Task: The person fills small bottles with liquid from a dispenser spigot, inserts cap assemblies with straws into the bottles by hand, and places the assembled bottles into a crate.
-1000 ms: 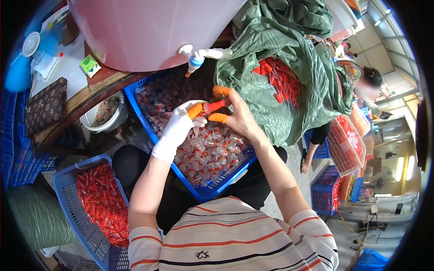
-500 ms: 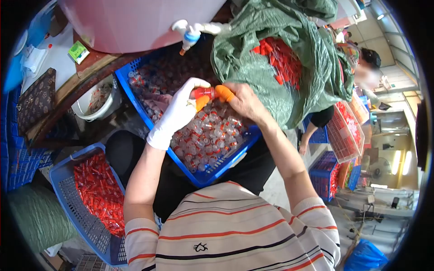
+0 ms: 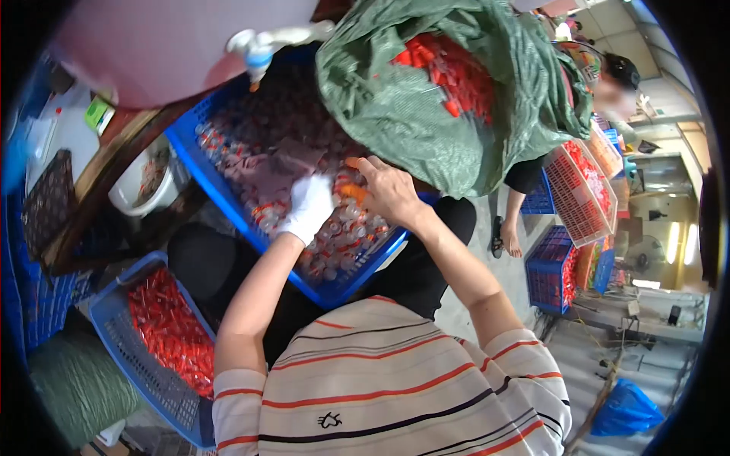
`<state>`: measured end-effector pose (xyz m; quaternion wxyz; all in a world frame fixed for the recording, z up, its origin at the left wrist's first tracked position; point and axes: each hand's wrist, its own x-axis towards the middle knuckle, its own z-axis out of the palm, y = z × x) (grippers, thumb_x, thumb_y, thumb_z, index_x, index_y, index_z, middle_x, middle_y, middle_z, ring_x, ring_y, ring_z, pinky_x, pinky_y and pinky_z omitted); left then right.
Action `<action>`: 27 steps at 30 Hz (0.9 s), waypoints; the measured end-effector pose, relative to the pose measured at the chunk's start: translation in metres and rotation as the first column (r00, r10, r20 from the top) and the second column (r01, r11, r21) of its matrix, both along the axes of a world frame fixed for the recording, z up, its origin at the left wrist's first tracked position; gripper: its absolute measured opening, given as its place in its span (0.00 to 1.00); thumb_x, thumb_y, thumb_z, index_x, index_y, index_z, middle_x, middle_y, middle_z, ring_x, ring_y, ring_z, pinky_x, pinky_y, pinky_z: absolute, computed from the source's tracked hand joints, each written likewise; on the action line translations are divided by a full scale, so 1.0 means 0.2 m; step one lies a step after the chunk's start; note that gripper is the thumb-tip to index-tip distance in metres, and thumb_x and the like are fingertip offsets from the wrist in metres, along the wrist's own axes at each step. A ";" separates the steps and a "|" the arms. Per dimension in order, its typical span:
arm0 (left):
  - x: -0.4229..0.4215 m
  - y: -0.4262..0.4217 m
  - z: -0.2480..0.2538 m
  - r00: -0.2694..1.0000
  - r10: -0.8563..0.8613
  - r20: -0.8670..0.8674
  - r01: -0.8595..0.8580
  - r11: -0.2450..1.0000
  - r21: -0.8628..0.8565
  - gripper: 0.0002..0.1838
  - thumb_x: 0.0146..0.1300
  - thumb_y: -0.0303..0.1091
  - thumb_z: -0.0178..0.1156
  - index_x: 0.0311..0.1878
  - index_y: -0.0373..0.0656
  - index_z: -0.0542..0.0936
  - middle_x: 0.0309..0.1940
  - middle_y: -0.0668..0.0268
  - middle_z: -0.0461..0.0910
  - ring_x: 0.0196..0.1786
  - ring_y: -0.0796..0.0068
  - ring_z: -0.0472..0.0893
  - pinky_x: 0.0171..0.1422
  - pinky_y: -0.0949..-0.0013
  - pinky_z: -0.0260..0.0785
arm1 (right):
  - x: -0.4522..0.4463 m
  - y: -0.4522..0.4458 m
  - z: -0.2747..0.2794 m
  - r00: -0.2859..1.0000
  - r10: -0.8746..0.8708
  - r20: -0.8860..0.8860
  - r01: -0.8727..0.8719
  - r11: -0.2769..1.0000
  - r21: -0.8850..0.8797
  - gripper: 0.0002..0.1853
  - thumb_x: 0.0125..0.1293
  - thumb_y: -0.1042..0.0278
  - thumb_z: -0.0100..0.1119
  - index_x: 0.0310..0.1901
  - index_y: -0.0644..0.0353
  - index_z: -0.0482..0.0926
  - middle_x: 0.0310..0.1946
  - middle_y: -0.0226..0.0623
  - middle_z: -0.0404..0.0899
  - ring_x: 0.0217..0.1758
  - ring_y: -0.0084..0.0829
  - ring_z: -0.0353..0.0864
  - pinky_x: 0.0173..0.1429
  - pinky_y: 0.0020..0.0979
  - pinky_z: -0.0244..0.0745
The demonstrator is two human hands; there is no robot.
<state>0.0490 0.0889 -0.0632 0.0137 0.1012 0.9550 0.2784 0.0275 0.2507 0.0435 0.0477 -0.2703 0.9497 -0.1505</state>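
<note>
My crate (image 3: 335, 295) stands before me, its near end between my knees, filled with small bottles (image 3: 338, 251), a cloth (image 3: 283, 164) lying on them. My left fingers (image 3: 324, 191) and right fingers (image 3: 372, 173) are over the bottles, side by side. Behind is a tub (image 3: 182, 45); right, a sack (image 3: 456, 163) containing pieces (image 3: 456, 80). Left, a bucket (image 3: 122, 199) stands beside the counter (image 3: 90, 156), with a basket (image 3: 133, 365) nearer me.

L hand (image 3: 310, 205), R hand (image 3: 391, 197) over pcs (image 3: 331, 258) in blue crate (image 3: 328, 296).
</note>
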 end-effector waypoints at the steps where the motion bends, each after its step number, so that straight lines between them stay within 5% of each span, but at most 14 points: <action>1: -0.02 0.06 -0.21 0.995 0.023 0.097 -0.011 0.993 -0.116 0.13 0.50 0.40 0.67 0.37 0.44 0.82 0.30 0.57 0.83 0.35 0.54 0.84 0.40 0.55 0.77 | -0.02 0.04 0.04 0.999 -0.003 -0.033 -0.001 0.995 -0.098 0.20 0.61 0.59 0.66 0.54 0.53 0.78 0.38 0.40 0.81 0.36 0.43 0.82 0.39 0.40 0.76; 5: 0.03 0.21 -0.61 0.952 0.070 0.297 0.008 0.967 -0.255 0.17 0.49 0.45 0.69 0.38 0.45 0.84 0.32 0.58 0.85 0.36 0.55 0.85 0.43 0.57 0.78 | -0.17 0.25 0.32 0.974 -0.225 -0.030 0.200 0.914 -0.353 0.09 0.62 0.64 0.65 0.42 0.56 0.83 0.36 0.41 0.83 0.30 0.39 0.82 0.35 0.38 0.76; 6: 0.05 0.22 -0.64 0.950 0.089 0.299 -0.006 0.963 -0.270 0.16 0.50 0.44 0.68 0.39 0.44 0.84 0.32 0.58 0.85 0.37 0.56 0.85 0.44 0.58 0.78 | -0.25 0.33 0.34 0.953 -0.288 -0.097 0.237 0.904 -0.356 0.10 0.62 0.65 0.65 0.44 0.55 0.83 0.35 0.41 0.83 0.26 0.37 0.80 0.33 0.36 0.74; 9: 0.10 0.19 -0.54 0.951 0.014 0.310 0.067 0.966 -0.250 0.12 0.50 0.40 0.65 0.38 0.47 0.84 0.33 0.59 0.85 0.39 0.59 0.86 0.43 0.58 0.78 | -0.51 0.58 0.30 0.884 -0.370 -0.286 0.311 0.922 -0.232 0.08 0.61 0.65 0.64 0.41 0.56 0.82 0.37 0.41 0.83 0.36 0.41 0.84 0.39 0.39 0.76; 13: 0.04 -0.02 -0.12 0.964 0.108 0.243 -0.168 0.955 0.242 0.15 0.50 0.32 0.60 0.43 0.41 0.83 0.35 0.49 0.83 0.40 0.53 0.84 0.45 0.58 0.76 | -0.65 0.67 0.17 0.844 -0.356 -0.400 0.398 0.917 0.023 0.11 0.58 0.65 0.65 0.43 0.54 0.79 0.40 0.41 0.79 0.42 0.43 0.82 0.44 0.42 0.77; 15: 0.01 -0.15 -0.11 0.969 0.194 0.150 -0.243 0.660 0.711 0.14 0.58 0.24 0.52 0.45 0.36 0.81 0.37 0.55 0.84 0.41 0.62 0.84 0.49 0.65 0.76 | -0.67 0.68 0.13 0.832 -0.348 -0.432 0.395 0.919 0.020 0.12 0.57 0.65 0.66 0.43 0.54 0.78 0.40 0.41 0.78 0.44 0.44 0.81 0.45 0.43 0.77; 16: -0.01 -0.22 -0.06 0.927 0.140 0.349 -0.375 0.393 0.839 0.14 0.62 0.24 0.53 0.51 0.34 0.77 0.41 0.59 0.83 0.41 0.66 0.83 0.51 0.65 0.76 | -0.66 0.68 0.13 0.822 -0.351 -0.448 0.407 0.913 0.031 0.12 0.56 0.65 0.66 0.41 0.55 0.77 0.41 0.42 0.77 0.47 0.44 0.80 0.46 0.43 0.77; 18: 0.03 -0.34 0.10 0.948 -0.021 0.318 -0.305 -0.353 0.885 0.21 0.64 0.28 0.59 0.60 0.35 0.71 0.52 0.60 0.80 0.46 0.68 0.82 0.51 0.66 0.76 | -0.64 0.69 0.14 0.807 -0.332 -0.489 0.406 0.912 0.050 0.13 0.56 0.65 0.66 0.42 0.55 0.76 0.37 0.43 0.79 0.43 0.45 0.81 0.44 0.44 0.77; 19: 0.03 -0.39 0.11 0.965 0.260 0.025 -0.156 0.496 0.854 0.23 0.66 0.29 0.59 0.63 0.36 0.68 0.56 0.59 0.77 0.51 0.68 0.80 0.53 0.65 0.76 | -0.61 0.67 0.17 0.821 -0.376 -0.430 0.403 0.915 -0.031 0.14 0.57 0.64 0.65 0.43 0.55 0.75 0.34 0.43 0.81 0.40 0.45 0.82 0.43 0.45 0.76; 21: 0.02 -0.45 0.13 0.916 0.302 -0.262 -0.191 0.906 0.377 0.24 0.69 0.29 0.55 0.66 0.36 0.65 0.62 0.57 0.73 0.60 0.68 0.76 0.59 0.63 0.73 | -0.53 0.57 0.27 0.827 -0.464 -0.318 0.424 0.886 -0.188 0.13 0.60 0.63 0.63 0.43 0.56 0.73 0.27 0.44 0.83 0.32 0.48 0.83 0.39 0.46 0.76; 23: -0.01 -0.43 0.25 0.913 0.407 -0.020 -0.247 0.592 0.767 0.22 0.71 0.25 0.51 0.66 0.35 0.65 0.65 0.55 0.69 0.65 0.66 0.71 0.68 0.59 0.68 | -0.51 0.51 0.31 0.893 -0.418 -0.164 0.352 0.878 -0.324 0.12 0.64 0.68 0.59 0.48 0.58 0.74 0.29 0.45 0.83 0.33 0.44 0.84 0.39 0.40 0.76; 25: -0.05 -0.45 0.29 0.927 0.305 0.219 -0.222 -0.024 0.975 0.22 0.71 0.23 0.49 0.67 0.34 0.64 0.66 0.54 0.67 0.68 0.63 0.69 0.73 0.57 0.65 | -0.47 0.42 0.40 0.936 -0.347 -0.058 0.288 0.852 -0.438 0.15 0.65 0.74 0.58 0.53 0.59 0.75 0.34 0.43 0.84 0.37 0.36 0.85 0.42 0.34 0.77; 27: -0.09 -0.48 0.29 0.965 0.014 0.263 -0.166 -0.744 0.648 0.23 0.70 0.23 0.49 0.67 0.32 0.63 0.67 0.53 0.65 0.68 0.59 0.68 0.73 0.56 0.64 | -0.42 0.27 0.48 0.962 -0.254 -0.100 0.158 0.816 -0.556 0.18 0.65 0.79 0.57 0.56 0.61 0.75 0.39 0.41 0.84 0.42 0.29 0.84 0.46 0.29 0.77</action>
